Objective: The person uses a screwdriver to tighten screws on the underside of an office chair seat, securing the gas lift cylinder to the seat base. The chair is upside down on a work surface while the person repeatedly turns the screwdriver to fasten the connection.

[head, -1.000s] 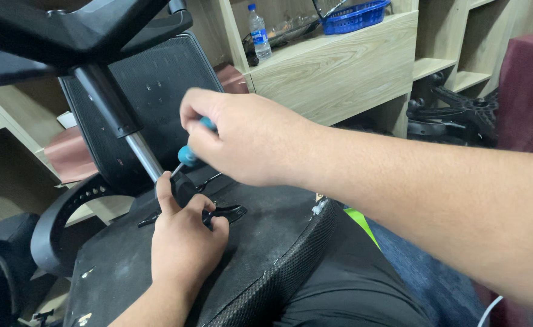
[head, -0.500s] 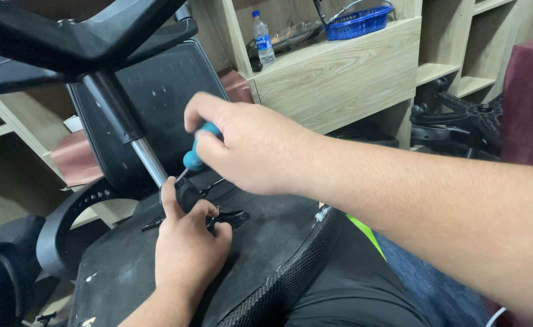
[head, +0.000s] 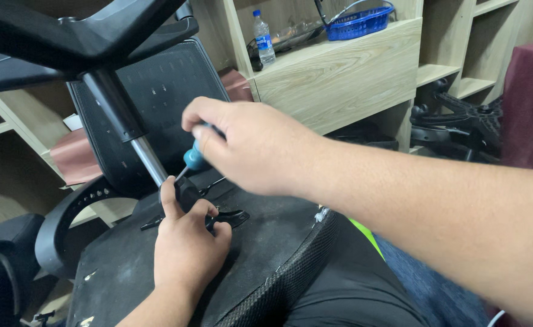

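An upturned black office chair lies across my lap, its seat underside [head: 127,272] facing up. My right hand [head: 254,145] is closed around a blue-handled screwdriver [head: 194,158], whose thin shaft angles down-left toward the chair mechanism. My left hand [head: 185,248] rests on the seat underside, fingers pinched on the black metal bracket [head: 233,217] near the screwdriver tip. The tip itself is hidden behind my left thumb. The silver gas cylinder [head: 148,160] rises from the mechanism to the black star base [head: 67,36] at the top left.
A black mesh backrest [head: 163,91] stands behind the cylinder. A curved armrest [head: 67,212] sits at the left. Wooden shelving [head: 339,79] carries a water bottle [head: 265,36] and a blue basket [head: 360,21]. More chair parts [head: 460,121] lie at the right.
My right hand with the screwdriver has shifted slightly right and up in view. My left hand stays on the bracket.
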